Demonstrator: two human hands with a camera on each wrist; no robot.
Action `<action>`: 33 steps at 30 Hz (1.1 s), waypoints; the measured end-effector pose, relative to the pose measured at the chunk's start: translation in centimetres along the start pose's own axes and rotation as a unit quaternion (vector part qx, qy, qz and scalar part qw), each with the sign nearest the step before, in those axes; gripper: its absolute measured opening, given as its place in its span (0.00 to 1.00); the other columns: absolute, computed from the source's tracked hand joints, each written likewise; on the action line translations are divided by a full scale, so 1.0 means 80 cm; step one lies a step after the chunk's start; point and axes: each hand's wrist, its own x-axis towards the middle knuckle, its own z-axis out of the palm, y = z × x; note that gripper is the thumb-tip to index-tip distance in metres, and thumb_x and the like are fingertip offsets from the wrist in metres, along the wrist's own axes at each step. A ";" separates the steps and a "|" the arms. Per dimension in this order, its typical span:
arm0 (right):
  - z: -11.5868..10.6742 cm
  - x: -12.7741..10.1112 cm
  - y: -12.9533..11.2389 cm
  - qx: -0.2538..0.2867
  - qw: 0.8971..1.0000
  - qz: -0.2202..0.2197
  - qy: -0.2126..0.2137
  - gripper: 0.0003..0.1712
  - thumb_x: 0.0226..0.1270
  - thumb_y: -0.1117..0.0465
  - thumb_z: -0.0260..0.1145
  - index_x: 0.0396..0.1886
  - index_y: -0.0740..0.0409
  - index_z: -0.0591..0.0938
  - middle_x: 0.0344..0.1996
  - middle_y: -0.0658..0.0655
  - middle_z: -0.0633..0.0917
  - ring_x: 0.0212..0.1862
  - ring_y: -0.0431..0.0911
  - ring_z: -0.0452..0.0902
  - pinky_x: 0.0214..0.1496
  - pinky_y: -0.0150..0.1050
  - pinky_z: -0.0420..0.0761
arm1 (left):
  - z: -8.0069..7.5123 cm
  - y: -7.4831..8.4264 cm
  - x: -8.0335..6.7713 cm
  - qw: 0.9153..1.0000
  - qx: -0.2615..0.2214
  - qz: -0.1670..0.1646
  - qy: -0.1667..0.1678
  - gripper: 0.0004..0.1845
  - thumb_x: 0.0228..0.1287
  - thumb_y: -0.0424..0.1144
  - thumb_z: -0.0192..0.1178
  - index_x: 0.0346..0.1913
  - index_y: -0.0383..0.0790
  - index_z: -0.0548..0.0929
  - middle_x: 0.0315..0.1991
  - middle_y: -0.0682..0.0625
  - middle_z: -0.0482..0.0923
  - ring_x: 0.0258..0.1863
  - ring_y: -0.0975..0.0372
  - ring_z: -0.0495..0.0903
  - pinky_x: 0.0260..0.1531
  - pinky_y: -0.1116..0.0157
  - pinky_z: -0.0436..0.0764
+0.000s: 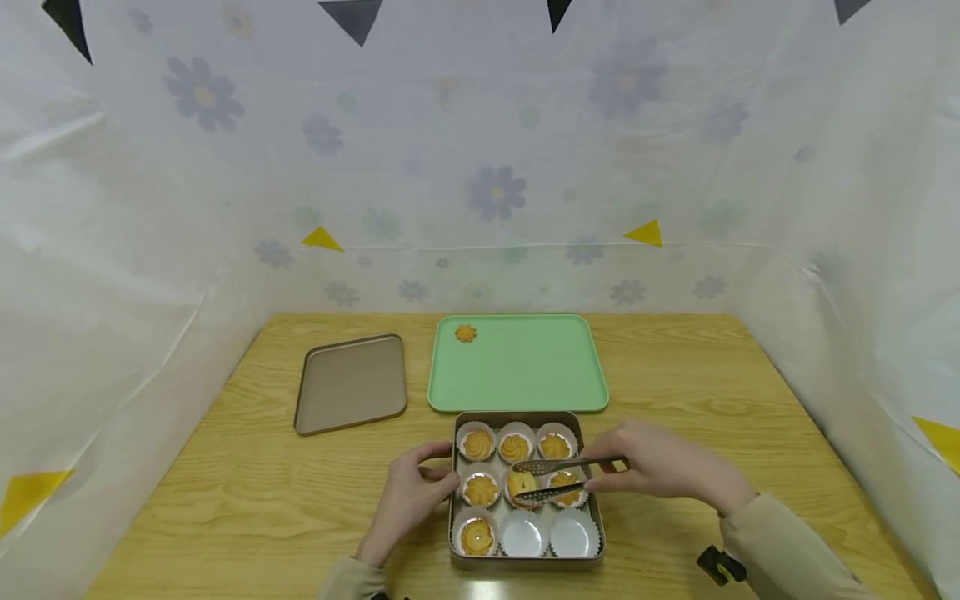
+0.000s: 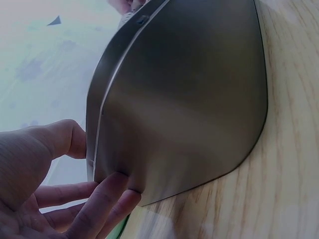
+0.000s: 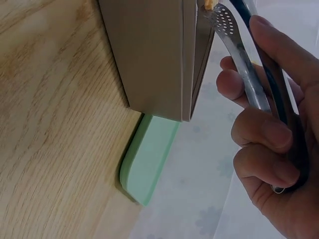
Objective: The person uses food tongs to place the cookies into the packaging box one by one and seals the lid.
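The right hand (image 1: 663, 462) grips metal tongs (image 1: 547, 466) whose tips sit on both sides of a yellow cookie (image 1: 519, 482) at the middle of the brown tin (image 1: 527, 563), while the left hand (image 1: 409, 487) touches the tin's left side with loose fingers.

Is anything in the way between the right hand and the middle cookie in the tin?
Nothing visible blocks it: the tongs in the right hand reach over the tin's rim and a neighbouring cookie, their tips at the middle cookie.
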 end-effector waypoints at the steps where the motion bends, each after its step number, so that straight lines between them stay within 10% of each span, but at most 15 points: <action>1: 0.000 -0.001 -0.001 0.003 1.000 0.000 -0.003 0.19 0.69 0.43 0.64 0.49 0.48 0.88 0.22 0.32 0.76 0.24 0.26 0.65 0.29 0.24 0.71 | 0.000 0.000 0.000 1.000 0.000 0.000 0.000 0.24 0.53 0.27 0.65 0.56 0.26 0.81 0.55 0.30 0.83 0.41 0.48 0.90 0.33 0.69 0.87; 8: 0.001 0.000 -0.008 0.008 0.999 -0.011 -0.029 0.07 0.68 0.42 0.65 0.35 0.36 0.84 0.20 0.33 0.73 0.24 0.25 0.61 0.28 0.23 0.67 | 0.000 0.002 -0.001 1.000 0.006 0.001 0.003 0.24 0.53 0.27 0.66 0.55 0.26 0.82 0.54 0.30 0.83 0.40 0.49 0.90 0.33 0.69 0.87; 33: 0.015 0.003 -0.020 -0.025 0.998 -0.031 -0.046 0.12 0.65 0.43 0.68 0.40 0.42 0.87 0.21 0.32 0.77 0.27 0.24 0.66 0.31 0.24 0.69 | 0.000 0.001 0.000 1.000 0.005 0.003 -0.001 0.24 0.53 0.27 0.66 0.56 0.26 0.82 0.55 0.29 0.82 0.40 0.49 0.90 0.32 0.69 0.87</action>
